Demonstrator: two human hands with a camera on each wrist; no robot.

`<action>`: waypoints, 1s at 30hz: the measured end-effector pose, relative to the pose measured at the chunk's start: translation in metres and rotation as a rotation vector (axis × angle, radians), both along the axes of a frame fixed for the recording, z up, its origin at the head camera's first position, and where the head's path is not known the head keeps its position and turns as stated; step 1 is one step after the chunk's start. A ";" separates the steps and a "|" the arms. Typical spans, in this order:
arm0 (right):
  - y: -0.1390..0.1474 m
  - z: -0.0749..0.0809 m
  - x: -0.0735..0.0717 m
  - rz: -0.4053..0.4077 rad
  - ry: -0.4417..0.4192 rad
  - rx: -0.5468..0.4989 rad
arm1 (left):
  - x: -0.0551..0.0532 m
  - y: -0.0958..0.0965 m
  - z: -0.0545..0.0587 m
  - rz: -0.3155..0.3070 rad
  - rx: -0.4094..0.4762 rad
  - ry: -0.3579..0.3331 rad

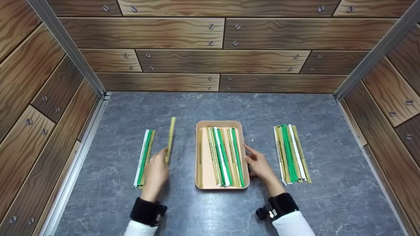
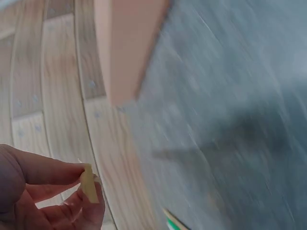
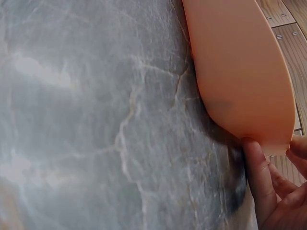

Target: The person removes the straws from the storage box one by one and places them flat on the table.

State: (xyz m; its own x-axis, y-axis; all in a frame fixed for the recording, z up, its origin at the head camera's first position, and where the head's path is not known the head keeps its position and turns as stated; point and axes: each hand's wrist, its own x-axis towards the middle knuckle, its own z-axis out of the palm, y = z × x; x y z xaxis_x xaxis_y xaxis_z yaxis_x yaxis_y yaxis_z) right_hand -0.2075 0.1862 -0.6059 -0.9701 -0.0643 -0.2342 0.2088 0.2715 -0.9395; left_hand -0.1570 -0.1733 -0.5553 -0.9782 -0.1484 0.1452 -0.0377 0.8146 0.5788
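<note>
My left hand (image 1: 157, 172) pinches a long, slim gold stick packet (image 1: 170, 137) between thumb and fingers, upper end pointing away. In the left wrist view, the packet's end (image 2: 88, 186) shows at the fingertips. Left of and beneath this hand lie white, green and gold packets (image 1: 143, 157), partly hidden. My right hand (image 1: 261, 165) touches the right wall of a peach tray (image 1: 220, 124); its index finger is extended along that side. In the right wrist view, fingertips rest against the tray's outer wall (image 3: 244, 81). Inside the tray, several gold, green and white packets (image 1: 224, 157) lie lengthwise.
To the right of the tray, another group of white, gold and green stick packets (image 1: 290, 154) lies side by side. A grey marbled tabletop (image 1: 223, 213) carries everything. Wood-patterned walls (image 1: 210, 62) with metal corner rails (image 1: 65, 39) enclose the back and both sides.
</note>
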 end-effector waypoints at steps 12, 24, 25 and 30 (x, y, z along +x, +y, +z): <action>0.001 0.001 -0.001 0.003 -0.023 0.001 | -0.004 -0.072 -0.006 0.139 -0.014 -0.266; 0.001 -0.001 -0.001 0.009 -0.023 0.016 | -0.008 -0.098 -0.020 0.205 -0.021 -0.370; 0.001 -0.001 -0.001 0.012 -0.020 0.012 | -0.008 -0.099 -0.021 0.205 -0.016 -0.373; 0.000 0.000 0.000 0.010 -0.001 0.012 | -0.009 -0.102 -0.027 0.207 0.018 -0.382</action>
